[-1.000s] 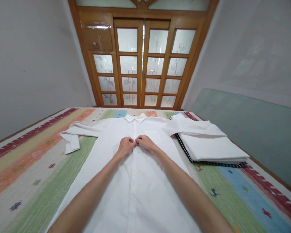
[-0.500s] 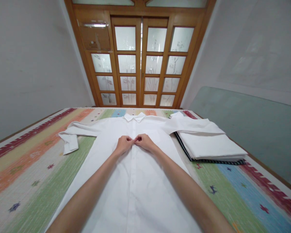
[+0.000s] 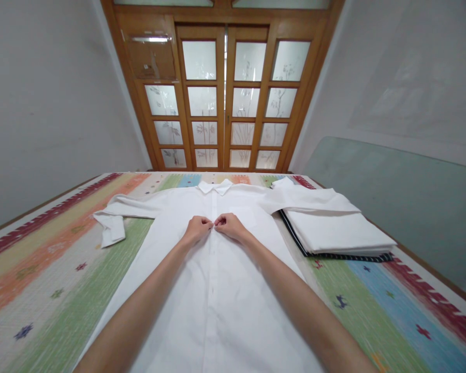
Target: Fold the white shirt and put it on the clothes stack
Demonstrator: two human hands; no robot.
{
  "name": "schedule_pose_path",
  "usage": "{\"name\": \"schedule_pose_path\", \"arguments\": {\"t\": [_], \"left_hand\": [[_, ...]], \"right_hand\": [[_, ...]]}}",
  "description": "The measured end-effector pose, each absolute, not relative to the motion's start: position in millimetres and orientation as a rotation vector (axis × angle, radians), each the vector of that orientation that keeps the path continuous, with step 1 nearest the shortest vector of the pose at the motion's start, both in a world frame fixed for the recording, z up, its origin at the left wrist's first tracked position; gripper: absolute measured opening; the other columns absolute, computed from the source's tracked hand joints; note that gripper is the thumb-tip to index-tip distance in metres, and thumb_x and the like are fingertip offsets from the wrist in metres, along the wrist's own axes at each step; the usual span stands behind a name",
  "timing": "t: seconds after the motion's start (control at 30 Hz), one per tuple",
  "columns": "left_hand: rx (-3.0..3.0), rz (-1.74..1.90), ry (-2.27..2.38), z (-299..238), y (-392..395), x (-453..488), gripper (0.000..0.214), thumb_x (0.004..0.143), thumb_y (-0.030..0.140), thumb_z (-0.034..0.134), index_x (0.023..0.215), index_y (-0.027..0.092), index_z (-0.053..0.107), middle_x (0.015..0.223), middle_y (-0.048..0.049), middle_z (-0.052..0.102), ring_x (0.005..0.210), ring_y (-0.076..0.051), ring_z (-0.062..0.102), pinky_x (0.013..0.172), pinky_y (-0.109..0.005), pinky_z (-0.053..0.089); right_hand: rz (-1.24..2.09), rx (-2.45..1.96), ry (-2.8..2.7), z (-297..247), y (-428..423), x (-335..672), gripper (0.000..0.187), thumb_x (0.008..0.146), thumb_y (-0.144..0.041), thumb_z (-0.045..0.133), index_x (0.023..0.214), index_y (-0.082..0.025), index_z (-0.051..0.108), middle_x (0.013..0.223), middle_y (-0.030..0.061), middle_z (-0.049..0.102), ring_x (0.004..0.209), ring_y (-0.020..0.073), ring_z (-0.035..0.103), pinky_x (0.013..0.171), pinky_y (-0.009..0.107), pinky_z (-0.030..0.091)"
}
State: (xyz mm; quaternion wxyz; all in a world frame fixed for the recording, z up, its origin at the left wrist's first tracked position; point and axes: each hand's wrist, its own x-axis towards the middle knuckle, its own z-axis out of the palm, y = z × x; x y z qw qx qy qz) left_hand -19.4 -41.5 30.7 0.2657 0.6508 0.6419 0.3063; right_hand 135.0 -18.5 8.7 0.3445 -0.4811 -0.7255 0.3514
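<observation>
A white long-sleeved shirt [image 3: 241, 290] lies spread face up, its collar [image 3: 215, 187] at the far end and its button strip running down the middle. My left hand [image 3: 198, 228] pinches the strip at chest height from the left side. Just across from it, my right hand [image 3: 230, 227] pinches the strip from the right, fingertips close to the left ones. Any button between the fingers is too small to make out. The left sleeve in view [image 3: 134, 206] bends back at its cuff; the other sleeve [image 3: 314, 199] rests over a folded stack.
A stack of folded white cloth [image 3: 337, 231], with a black striped piece at its bottom, sits on the right. Beneath everything is a colourful striped cloth [image 3: 62, 290]. A pale green board [image 3: 392, 191] stands along the right; wooden glass-paned doors [image 3: 225, 98] close off the back.
My hands have drawn slightly apart at the fingertips, both still at the same spot on the button strip. The shirt and stack have stayed in place.
</observation>
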Motion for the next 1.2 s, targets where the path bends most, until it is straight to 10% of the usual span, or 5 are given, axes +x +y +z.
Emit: {"name": "schedule_pose_path", "arguments": {"t": [0.87,1.2], "left_hand": [[2.336,0.843,1.709,17.1,-41.9,-25.6,0.014,0.08,0.02,0.054,0.074,0.015,0.066,0.078,-0.0082,0.066,0.087,-0.023,0.056,0.082,-0.034,0.044],[2.531,0.72,1.636,6.8,-53.9,-36.9,0.036,0.094,0.022,0.036,0.121,0.02,0.06,0.13,-0.0105,0.062,0.123,-0.025,0.053,0.103,-0.046,0.039]], "right_hand": [[0.572,-1.304,-2.084,9.3,-24.8,132.6,0.007,0.079,-0.011,0.06,0.075,-0.015,0.065,0.075,0.0025,0.065,0.072,0.0149,0.056,0.07,0.025,0.041],[-0.032,-1.316,-2.347,11.9,-47.7,133.3,0.025,0.095,-0.022,0.046,0.11,-0.015,0.065,0.121,0.013,0.062,0.113,0.0237,0.054,0.093,0.038,0.042]]}}
